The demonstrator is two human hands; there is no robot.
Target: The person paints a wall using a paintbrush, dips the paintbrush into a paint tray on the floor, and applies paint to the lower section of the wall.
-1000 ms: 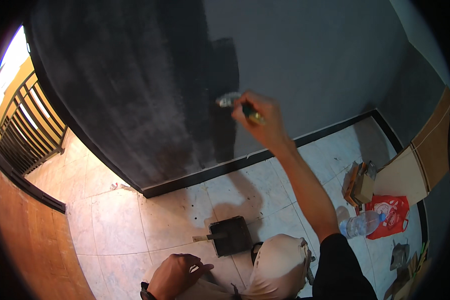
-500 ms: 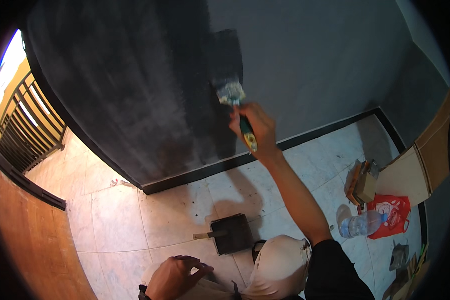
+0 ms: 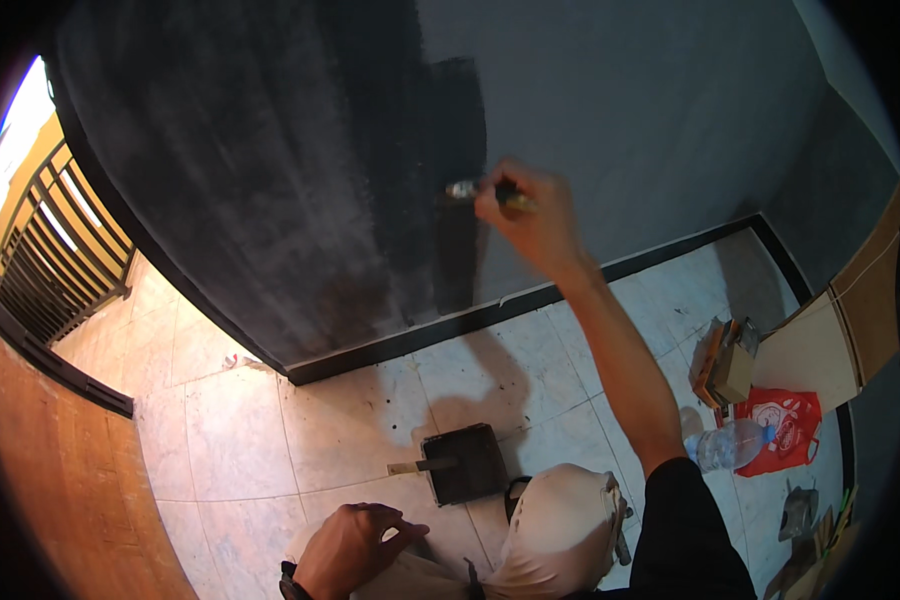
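Note:
My right hand (image 3: 532,215) grips a paintbrush (image 3: 461,189) by its handle, fingers wrapped round it. The paint-smeared head points left, at or close to the right edge of a darker painted strip on the grey wall (image 3: 620,130); whether the bristles touch the wall I cannot tell. My left hand (image 3: 355,545) rests by my left knee, loosely curved, a gap between thumb and fingers and nothing seen in it. On the floor ahead of my knees lies a black paint tray (image 3: 482,488). Across its left rim lies a flat-handled tool (image 3: 407,468), its head unclear against the dark tray.
A dark skirting (image 3: 410,342) runs along the wall's foot above the tiled floor (image 3: 235,430). At right are a clear plastic bottle (image 3: 727,445), a red bag (image 3: 792,430), small boxes (image 3: 730,375) and cardboard (image 3: 810,345). A metal railing (image 3: 55,255) stands beyond the doorway at left.
The brush has swung from pointing up and left to nearly level, and my right hand has shifted slightly right. My left hand stays by the knee.

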